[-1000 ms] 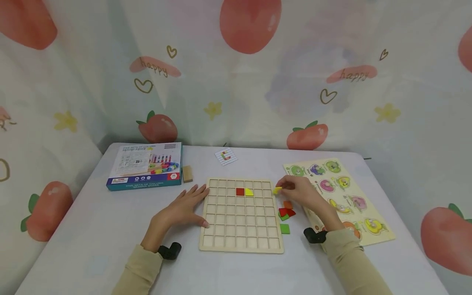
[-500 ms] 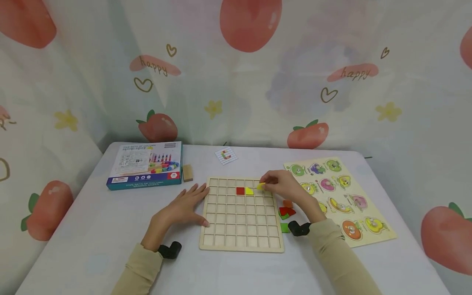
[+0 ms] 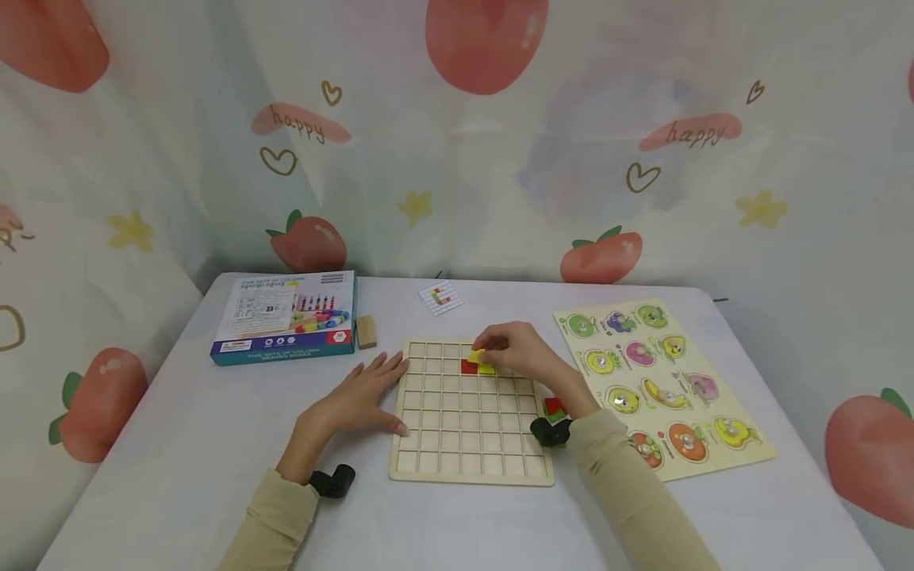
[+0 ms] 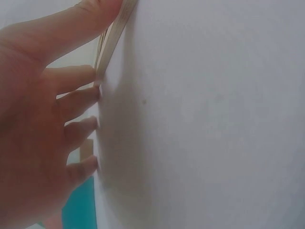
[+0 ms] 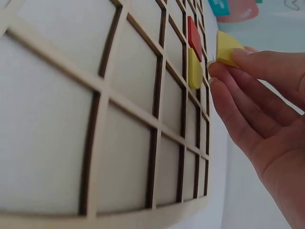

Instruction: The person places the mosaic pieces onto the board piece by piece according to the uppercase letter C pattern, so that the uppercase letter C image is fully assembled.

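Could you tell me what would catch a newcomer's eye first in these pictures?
The right hand pinches a small yellow square tile over the top rows of the pale wooden grid board at the table's centre, by a red tile and a yellow tile already seated. The left hand rests flat at the board's left edge.

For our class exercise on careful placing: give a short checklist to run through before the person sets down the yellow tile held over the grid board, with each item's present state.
1. Right hand pinches the yellow tile: ok.
2. Left hand rests flat at the edge of the grid board: ok.
3. Tile seated in a cell: not ok, it is above the board.
4. Red tile and placed yellow tile sit in neighbouring cells: ok.
5. Cell under the held tile is free: cannot tell.
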`<action>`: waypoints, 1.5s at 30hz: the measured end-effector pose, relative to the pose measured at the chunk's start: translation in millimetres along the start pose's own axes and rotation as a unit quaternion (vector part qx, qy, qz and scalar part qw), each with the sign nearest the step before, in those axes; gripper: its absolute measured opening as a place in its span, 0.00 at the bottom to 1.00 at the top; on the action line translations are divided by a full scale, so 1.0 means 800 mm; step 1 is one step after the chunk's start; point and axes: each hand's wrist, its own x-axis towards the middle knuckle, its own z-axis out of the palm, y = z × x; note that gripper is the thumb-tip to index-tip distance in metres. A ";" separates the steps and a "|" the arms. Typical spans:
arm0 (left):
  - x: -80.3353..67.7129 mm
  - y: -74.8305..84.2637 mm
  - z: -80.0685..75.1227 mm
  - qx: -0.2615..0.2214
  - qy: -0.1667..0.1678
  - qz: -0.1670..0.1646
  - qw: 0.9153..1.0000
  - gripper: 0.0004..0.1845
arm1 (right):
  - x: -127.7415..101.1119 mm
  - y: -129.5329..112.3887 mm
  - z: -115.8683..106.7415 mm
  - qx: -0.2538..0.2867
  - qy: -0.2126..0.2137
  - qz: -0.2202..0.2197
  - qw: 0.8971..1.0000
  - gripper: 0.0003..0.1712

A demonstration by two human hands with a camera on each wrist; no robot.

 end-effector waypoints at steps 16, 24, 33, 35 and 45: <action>0.001 -0.001 0.001 0.008 -0.006 -0.003 1.000 0.60 | 0.027 -0.013 0.025 -0.013 -0.030 -0.017 0.999 0.08; 0.002 0.000 0.002 0.008 -0.007 -0.009 1.000 0.60 | 0.031 -0.019 0.031 -0.029 -0.029 -0.027 0.999 0.05; 0.001 0.002 0.002 0.006 0.000 -0.007 1.000 0.60 | 0.032 -0.019 0.036 -0.054 -0.033 -0.026 0.998 0.06; 0.002 0.002 0.003 0.007 0.000 -0.008 1.000 0.60 | 0.032 -0.020 0.037 -0.063 -0.033 -0.033 0.997 0.06; 0.000 0.003 0.002 0.005 -0.003 -0.006 1.000 0.59 | 0.032 -0.020 0.040 -0.079 -0.040 -0.040 0.995 0.07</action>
